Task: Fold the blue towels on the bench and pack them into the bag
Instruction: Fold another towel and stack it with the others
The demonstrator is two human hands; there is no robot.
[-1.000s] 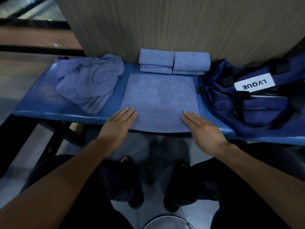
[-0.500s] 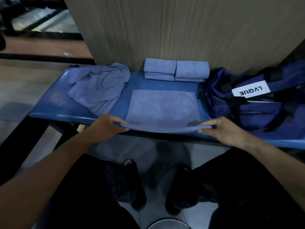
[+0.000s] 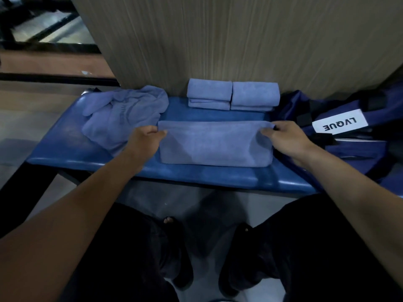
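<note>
The towel [image 3: 214, 144] I'm working lies doubled over in the middle of the blue bench [image 3: 65, 149], its fold toward me. My left hand [image 3: 145, 140] pinches its far left corner and my right hand [image 3: 283, 138] pinches the far right one. Behind it two folded towels [image 3: 232, 95] sit side by side against the wood-grain wall [image 3: 239, 40]. A crumpled heap of towels [image 3: 122, 118] lies to the left, touching my left hand. The navy bag [image 3: 353, 136], labelled LVQUE, rests on the bench's right end.
</note>
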